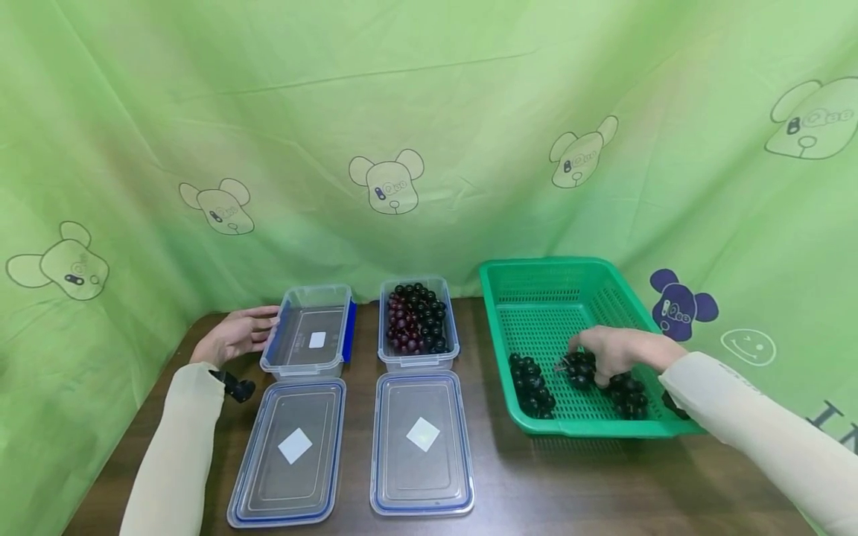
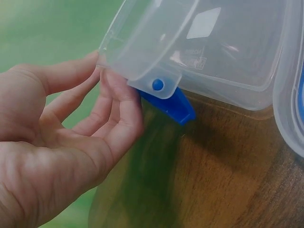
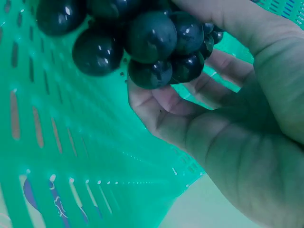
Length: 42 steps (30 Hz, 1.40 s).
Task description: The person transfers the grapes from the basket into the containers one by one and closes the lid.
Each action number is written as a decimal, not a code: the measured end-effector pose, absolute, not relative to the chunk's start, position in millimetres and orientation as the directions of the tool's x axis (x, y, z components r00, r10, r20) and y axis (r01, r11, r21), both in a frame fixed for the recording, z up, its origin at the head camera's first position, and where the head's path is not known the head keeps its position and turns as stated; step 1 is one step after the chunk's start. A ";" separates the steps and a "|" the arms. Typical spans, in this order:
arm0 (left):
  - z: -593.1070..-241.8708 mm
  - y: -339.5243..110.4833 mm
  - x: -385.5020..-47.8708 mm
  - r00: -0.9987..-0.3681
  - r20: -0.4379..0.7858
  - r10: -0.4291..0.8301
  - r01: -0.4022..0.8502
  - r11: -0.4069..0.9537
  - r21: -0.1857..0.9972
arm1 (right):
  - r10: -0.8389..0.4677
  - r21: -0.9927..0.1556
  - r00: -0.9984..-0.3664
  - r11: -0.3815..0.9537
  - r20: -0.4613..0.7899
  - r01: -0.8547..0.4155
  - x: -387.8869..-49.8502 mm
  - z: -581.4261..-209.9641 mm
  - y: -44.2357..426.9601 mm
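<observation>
Left hand [image 1: 236,336] pinching unfilled box [image 1: 302,370]; right hand [image 1: 615,352] gripping grapes [image 1: 579,369]; other box [image 1: 418,362] holding bunch [image 1: 414,320]; lids [image 1: 422,476] seemingly awaiting fitting.

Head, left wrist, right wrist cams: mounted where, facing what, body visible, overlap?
Head: head-worn, facing forward and down at the green basket and left clear container; left hand, right hand and sleeves show.
Left wrist: wrist-worn, facing the left hand touching that container; only that hand shows.
Right wrist: wrist-worn, facing the right hand holding black grapes in the basket; only that hand shows.
Shared: head and left wrist both show left hand and left clear container.
</observation>
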<state>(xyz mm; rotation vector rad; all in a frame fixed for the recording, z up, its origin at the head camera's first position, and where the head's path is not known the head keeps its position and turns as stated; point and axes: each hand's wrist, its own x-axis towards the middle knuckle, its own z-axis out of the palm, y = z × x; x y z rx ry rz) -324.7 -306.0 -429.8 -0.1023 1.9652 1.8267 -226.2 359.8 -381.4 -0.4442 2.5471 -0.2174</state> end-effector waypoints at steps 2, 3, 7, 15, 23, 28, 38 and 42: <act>-431.2 -305.8 -325.7 -0.897 -0.371 0.243 -0.350 0.123 0.928 | -0.354 -0.235 -0.806 0.933 -0.475 -0.271 -226.6 -381.0 359.3; -431.8 -305.9 -326.0 -0.897 -0.369 0.243 -0.349 0.123 0.929 | -0.355 -0.233 -0.809 0.933 -0.469 -0.275 -227.1 -381.1 359.5; -432.7 -306.3 -326.2 -0.901 -0.364 0.237 -0.341 0.135 0.930 | -0.361 -0.246 -0.820 0.929 -0.445 -0.276 -228.1 -379.7 360.5; -431.0 -306.3 -324.3 -0.902 -0.366 0.231 -0.343 0.133 0.930 | -0.414 -0.274 -0.836 0.904 -0.360 -0.329 -231.2 -373.7 362.4; -431.8 -306.9 -324.5 -0.901 -0.360 0.240 -0.342 0.117 0.933 | -0.448 -0.264 -0.856 0.885 -0.258 -0.384 -235.1 -361.2 359.9; -433.3 -306.1 -323.9 -0.902 -0.362 0.236 -0.343 0.118 0.932 | -0.445 -0.276 -0.865 0.883 -0.233 -0.380 -236.1 -356.7 357.9; -432.3 -305.8 -325.0 -0.898 -0.368 0.241 -0.354 0.102 0.930 | -0.454 -0.360 -0.876 0.854 -0.163 -0.375 -232.7 -339.3 346.5; -430.4 -306.6 -324.2 -0.896 -0.364 0.255 -0.338 0.140 0.931 | -0.449 -0.372 -0.884 0.849 -0.133 -0.375 -233.3 -327.9 339.3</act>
